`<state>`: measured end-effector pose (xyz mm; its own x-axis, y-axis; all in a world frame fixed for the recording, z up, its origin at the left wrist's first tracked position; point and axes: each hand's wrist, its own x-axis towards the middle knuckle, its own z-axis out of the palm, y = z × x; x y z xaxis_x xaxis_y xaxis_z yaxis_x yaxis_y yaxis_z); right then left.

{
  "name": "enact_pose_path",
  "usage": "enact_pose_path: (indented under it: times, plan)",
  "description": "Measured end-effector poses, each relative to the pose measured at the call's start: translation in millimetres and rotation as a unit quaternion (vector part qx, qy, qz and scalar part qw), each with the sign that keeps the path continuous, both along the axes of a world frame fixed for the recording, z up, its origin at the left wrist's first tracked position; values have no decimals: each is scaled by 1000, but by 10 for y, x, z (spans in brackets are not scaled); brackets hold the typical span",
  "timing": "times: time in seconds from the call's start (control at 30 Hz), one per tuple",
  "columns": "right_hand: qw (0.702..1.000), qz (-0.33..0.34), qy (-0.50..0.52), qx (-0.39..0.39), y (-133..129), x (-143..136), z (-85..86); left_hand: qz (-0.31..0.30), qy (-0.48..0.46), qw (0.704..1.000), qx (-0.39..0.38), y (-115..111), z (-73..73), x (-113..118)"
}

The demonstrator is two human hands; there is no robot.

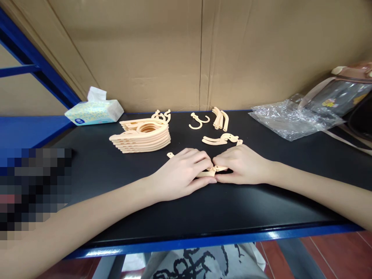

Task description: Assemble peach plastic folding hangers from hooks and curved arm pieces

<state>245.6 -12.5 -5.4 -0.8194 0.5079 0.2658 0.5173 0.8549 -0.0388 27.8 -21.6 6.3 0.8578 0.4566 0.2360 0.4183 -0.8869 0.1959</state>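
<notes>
Both hands meet over the middle of the black table. My left hand is closed around a cream plastic hanger piece, whose far end pokes out past the knuckles. My right hand pinches the other side of the joint, where a short cream part shows between the fingertips. Most of the held piece is hidden under the fingers. Just behind the right hand lie loose cream hanger arms. Farther back are hanger hooks and a bunch of curved bars.
A stack of folded cream hangers stands at the back left, near a tissue pack. Crumpled clear plastic and a transparent bag lie at the right. Cardboard walls the back; a blue edge runs along the front.
</notes>
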Motion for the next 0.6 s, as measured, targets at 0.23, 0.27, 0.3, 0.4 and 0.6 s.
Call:
enact_pose_path:
  times: [0.23,0.27,0.3,0.4,0.6]
  plan:
    - [1000,0,-2,-4,-3,-2,3,0,-1,1000,-3,-1,1,3]
    - [1000,0,-2,-3,-2,-3,3,1,-2,1000,-2,-2,3,3]
    - [1000,0,-2,-3,0,-4,2,1,-2,1000,-2,-3,4,3]
    - [1000,-1,-6,-6,1,-5,2,1,-3,1000,-1,-4,8,2]
    - [1000,-3,-8,-13,-6,1,13,1,-2,1000,-3,-4,9,1]
